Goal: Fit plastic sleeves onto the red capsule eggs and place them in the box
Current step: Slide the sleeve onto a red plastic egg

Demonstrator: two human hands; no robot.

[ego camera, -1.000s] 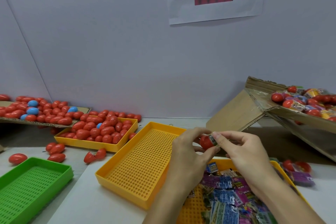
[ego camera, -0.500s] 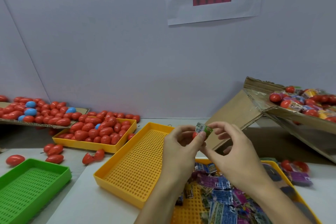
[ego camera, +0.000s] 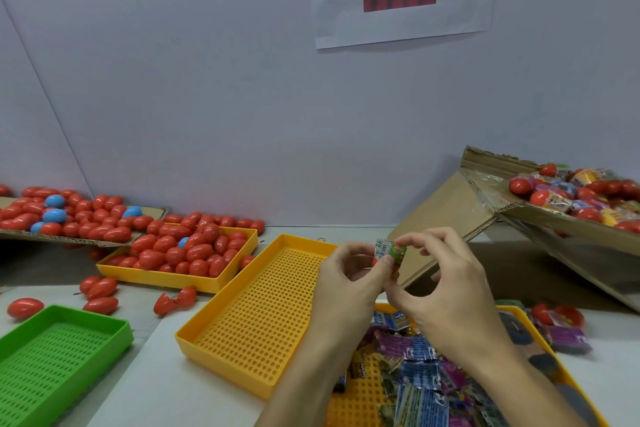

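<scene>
Left hand (ego camera: 349, 274), right hand (ego camera: 446, 291) now higher; sleeve (ego camera: 390, 250) covers egg.

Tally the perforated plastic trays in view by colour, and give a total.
Yellow trays: 3: one filled with red eggs, one bare in the middle, one holding loose sleeves under the hands.
Green trays: 1: at lower left.
Total: 4 trays.

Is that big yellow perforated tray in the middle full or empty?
Empty. The yellow perforated plastic tray shows only its bare holed floor; no red eggs lie in the visible part, though the left hand covers one corner.
</scene>
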